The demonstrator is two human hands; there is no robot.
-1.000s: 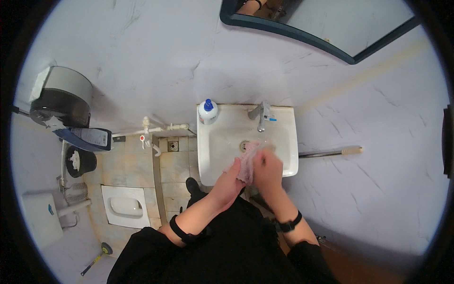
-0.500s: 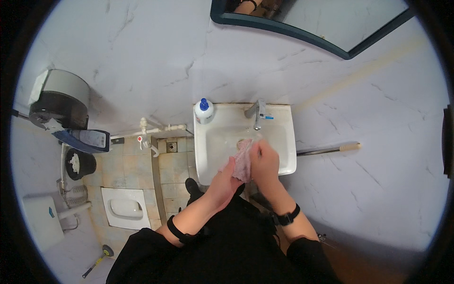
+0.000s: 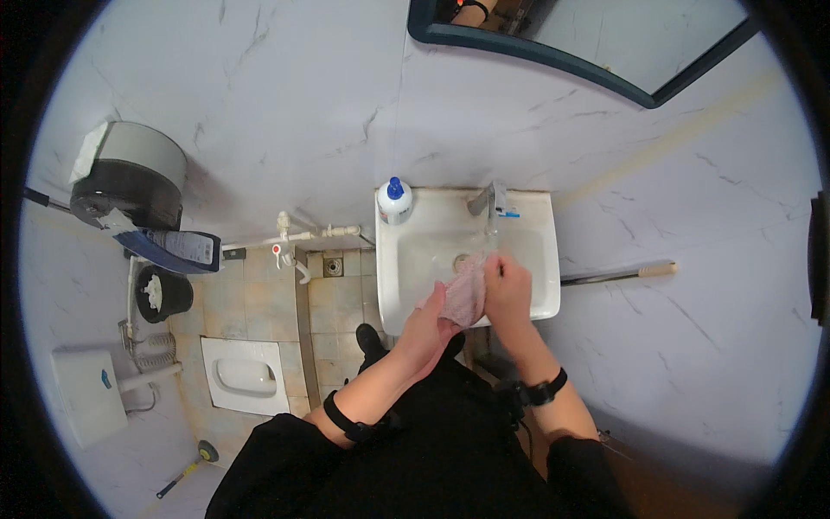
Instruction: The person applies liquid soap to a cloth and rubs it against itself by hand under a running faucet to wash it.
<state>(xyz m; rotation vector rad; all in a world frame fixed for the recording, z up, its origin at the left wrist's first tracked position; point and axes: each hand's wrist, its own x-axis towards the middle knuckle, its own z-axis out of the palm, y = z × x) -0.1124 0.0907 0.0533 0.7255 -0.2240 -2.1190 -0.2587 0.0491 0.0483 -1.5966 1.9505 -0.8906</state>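
Observation:
A damp-looking pink cloth (image 3: 465, 296) is stretched between my two hands over the front part of a white washbasin (image 3: 399, 290). My left hand (image 3: 422, 333) grips its lower left end, thumb on top. The upper right end is bunched in my right hand (image 3: 508, 298), whose fingers are curled into a fist. Just beyond the cloth stands a metal tap (image 3: 496, 201); a pale streak under its spout looks like running water. Part of the drain (image 3: 461, 261) shows beside the cloth. A white pump bottle (image 3: 395, 204) with a blue top stands on the basin's back left corner.
A mirror (image 3: 536, 48) hangs above the basin. Right of the basin, a pole with a pale handle (image 3: 657, 270) leans out. At left are a paper dispenser (image 3: 130, 186), a black bin (image 3: 177, 294), a squat toilet (image 3: 246, 376) and a wall pipe with a small tap (image 3: 281, 253).
The view has shifted, so everything sits farther right. The cloth now looks spread wider between my hands. A pale streak shows under the tap spout that was not plain before.

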